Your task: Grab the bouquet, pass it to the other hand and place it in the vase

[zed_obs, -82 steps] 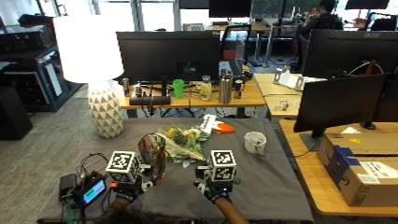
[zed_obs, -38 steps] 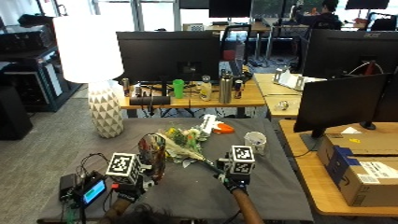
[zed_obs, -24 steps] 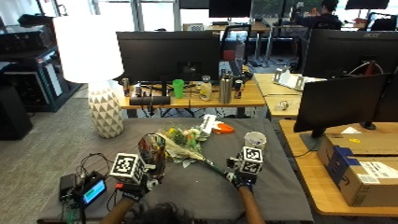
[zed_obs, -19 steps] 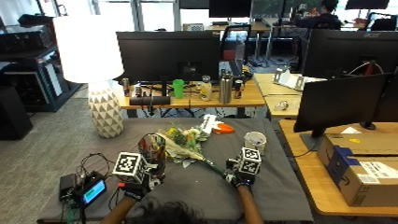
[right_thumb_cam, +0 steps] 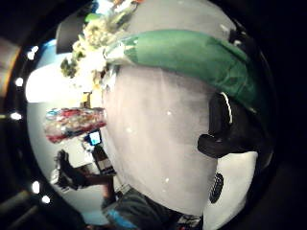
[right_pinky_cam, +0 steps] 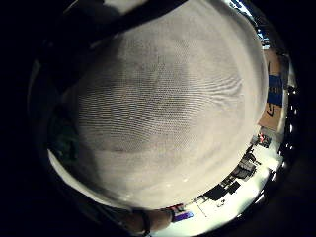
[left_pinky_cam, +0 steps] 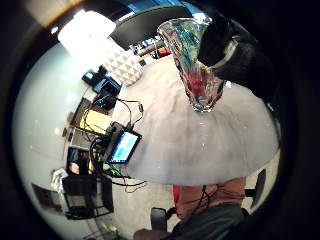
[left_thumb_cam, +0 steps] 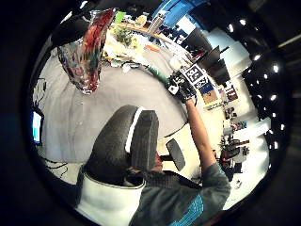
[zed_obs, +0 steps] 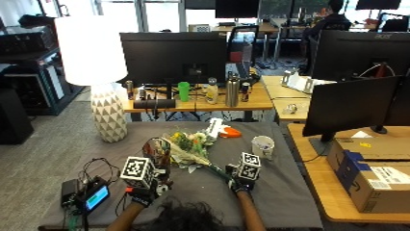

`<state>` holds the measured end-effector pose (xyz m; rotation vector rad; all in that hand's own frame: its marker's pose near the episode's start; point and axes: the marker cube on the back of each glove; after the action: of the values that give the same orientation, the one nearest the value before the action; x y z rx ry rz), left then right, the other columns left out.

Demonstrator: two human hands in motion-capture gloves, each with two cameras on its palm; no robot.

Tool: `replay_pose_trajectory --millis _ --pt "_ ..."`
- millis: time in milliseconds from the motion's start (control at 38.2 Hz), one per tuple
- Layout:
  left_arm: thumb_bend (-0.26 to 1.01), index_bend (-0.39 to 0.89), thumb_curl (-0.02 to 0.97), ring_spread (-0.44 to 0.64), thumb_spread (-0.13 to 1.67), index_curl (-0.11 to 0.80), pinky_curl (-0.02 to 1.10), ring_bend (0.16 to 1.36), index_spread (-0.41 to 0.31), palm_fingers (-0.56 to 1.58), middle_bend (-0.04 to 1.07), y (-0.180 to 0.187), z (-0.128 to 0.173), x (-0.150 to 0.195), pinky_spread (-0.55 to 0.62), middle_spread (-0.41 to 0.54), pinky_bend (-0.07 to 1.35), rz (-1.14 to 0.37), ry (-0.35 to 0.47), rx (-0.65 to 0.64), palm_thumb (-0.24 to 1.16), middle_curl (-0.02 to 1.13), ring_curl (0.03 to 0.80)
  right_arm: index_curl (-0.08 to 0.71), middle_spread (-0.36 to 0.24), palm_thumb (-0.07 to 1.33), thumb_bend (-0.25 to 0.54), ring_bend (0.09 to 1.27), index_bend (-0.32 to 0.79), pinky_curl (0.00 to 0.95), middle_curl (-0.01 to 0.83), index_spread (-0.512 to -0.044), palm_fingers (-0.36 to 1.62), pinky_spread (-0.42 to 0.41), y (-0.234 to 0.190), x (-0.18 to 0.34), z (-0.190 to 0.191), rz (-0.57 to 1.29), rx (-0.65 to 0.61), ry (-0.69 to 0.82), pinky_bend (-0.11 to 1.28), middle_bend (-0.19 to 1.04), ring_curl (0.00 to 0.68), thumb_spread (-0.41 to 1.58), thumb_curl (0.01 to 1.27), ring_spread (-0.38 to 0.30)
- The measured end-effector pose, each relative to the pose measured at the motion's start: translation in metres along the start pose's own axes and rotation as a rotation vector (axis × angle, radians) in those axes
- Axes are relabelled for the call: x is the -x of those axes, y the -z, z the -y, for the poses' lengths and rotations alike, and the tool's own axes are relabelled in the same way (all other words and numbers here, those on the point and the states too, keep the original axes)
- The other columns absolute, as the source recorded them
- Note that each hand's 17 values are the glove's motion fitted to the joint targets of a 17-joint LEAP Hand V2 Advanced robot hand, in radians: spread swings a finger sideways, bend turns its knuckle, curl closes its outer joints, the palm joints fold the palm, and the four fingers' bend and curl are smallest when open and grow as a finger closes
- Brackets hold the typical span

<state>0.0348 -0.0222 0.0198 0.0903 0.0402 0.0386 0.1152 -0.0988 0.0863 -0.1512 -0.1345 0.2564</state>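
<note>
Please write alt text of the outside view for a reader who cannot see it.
A person's right hand reaches the green-wrapped stem end of a bouquet lying on a grey table, while the left hand rests by a glass vase. A white cup stands nearby.

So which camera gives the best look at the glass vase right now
The left little finger side palm view: the vase stands whole on the grey tablecloth, close up. The left thumb side view shows it at an edge, the right thumb side view small and far off. In the outside view the left hand partly hides it.
</note>
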Motion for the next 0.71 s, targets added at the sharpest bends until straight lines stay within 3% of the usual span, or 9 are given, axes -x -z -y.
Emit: replay_pose_trajectory --millis 79,157,183,210,236,340,498,629,707 --pt "-0.02 0.15 0.265 0.1 1.04 0.348 0.38 0.47 -0.133 0.61 0.17 0.0 -0.003 -0.001 0.28 0.008 0.23 -0.002 -0.001 0.014 0.11 0.32 0.326 0.336 0.057 0.94 0.117 0.28 0.56 0.298 0.331 -0.268 0.58 0.286 0.005 0.001 0.001 -0.044 -0.061 -0.006 0.42 0.22 0.241 1.2 0.37 0.175" --pt "-0.02 0.15 0.266 0.1 1.04 0.348 0.38 0.48 -0.132 0.61 0.17 -0.002 -0.004 0.0 0.28 0.008 0.23 -0.002 0.002 0.023 0.11 0.32 0.328 0.368 0.026 1.0 0.137 0.29 0.57 0.296 0.358 -0.252 0.73 0.267 0.008 0.0 0.011 -0.099 -0.181 0.0 0.38 0.27 0.259 1.19 0.39 0.12" --pt "-0.02 0.15 0.266 0.1 1.04 0.348 0.38 0.48 -0.132 0.61 0.17 -0.003 -0.004 0.0 0.28 0.008 0.23 -0.005 0.004 0.025 0.11 0.32 0.328 0.359 -0.007 1.02 0.129 0.39 0.52 0.296 0.382 -0.254 0.93 0.205 0.008 -0.001 0.017 -0.119 -0.227 0.004 0.38 0.34 0.293 1.13 0.41 0.049" --pt "-0.02 0.15 0.266 0.1 1.04 0.348 0.38 0.48 -0.132 0.61 0.17 -0.003 -0.004 0.001 0.28 0.008 0.23 -0.008 0.006 0.028 0.11 0.32 0.328 0.351 -0.018 1.03 0.126 0.38 0.5 0.278 0.377 -0.252 0.95 0.192 0.007 -0.002 0.024 -0.138 -0.266 0.006 0.36 0.33 0.275 1.11 0.42 0.028" --pt "-0.02 0.15 0.267 0.1 1.04 0.348 0.39 0.48 -0.132 0.61 0.16 -0.004 -0.004 0.001 0.27 0.008 0.24 -0.011 0.008 0.031 0.11 0.32 0.328 0.341 -0.039 1.01 0.099 0.44 0.42 0.322 0.387 -0.248 1.12 0.079 0.007 -0.003 0.027 -0.153 -0.292 0.005 0.47 0.33 0.307 1.04 0.43 -0.023" --pt "-0.02 0.16 0.268 0.1 1.04 0.351 0.39 0.47 -0.132 0.61 0.17 -0.004 -0.004 0.002 0.27 0.008 0.23 -0.02 0.009 0.029 0.11 0.32 0.328 0.358 -0.086 0.97 0.028 0.65 0.28 0.374 0.448 -0.237 1.43 -0.118 0.004 -0.002 0.028 -0.131 -0.294 0.019 0.57 0.45 0.405 0.87 0.47 -0.112" --pt "-0.02 0.15 0.269 0.1 1.04 0.353 0.39 0.48 -0.132 0.62 0.17 -0.003 -0.001 0.005 0.27 0.006 0.23 -0.019 0.008 0.027 0.11 0.32 0.329 0.391 -0.127 0.99 -0.008 0.82 0.25 0.42 0.511 -0.227 1.47 -0.223 -0.035 -0.013 0.089 -0.008 -0.296 0.081 0.59 0.58 0.488 0.76 0.52 -0.166" --pt "-0.02 0.15 0.269 0.1 1.05 0.353 0.39 0.47 -0.131 0.62 0.16 0.012 0.008 -0.001 0.26 0.005 0.24 -0.022 -0.02 -0.003 0.11 0.32 0.329 0.419 -0.141 1.0 -0.017 0.87 0.26 0.442 0.544 -0.225 1.46 -0.266 -0.004 0.0 0.041 0.105 -0.35 0.085 0.63 0.65 0.516 0.72 0.55 -0.181" --pt "-0.02 0.15 0.269 0.1 1.05 0.353 0.4 0.47 -0.131 0.62 0.16 0.024 0.017 -0.007 0.25 0.004 0.24 -0.039 -0.047 -0.041 0.11 0.32 0.33 0.436 -0.147 1.0 -0.019 0.89 0.26 0.451 0.557 -0.218 1.44 -0.276 0.003 0.003 0.041 0.167 -0.408 0.093 0.65 0.67 0.526 0.69 0.57 -0.187"
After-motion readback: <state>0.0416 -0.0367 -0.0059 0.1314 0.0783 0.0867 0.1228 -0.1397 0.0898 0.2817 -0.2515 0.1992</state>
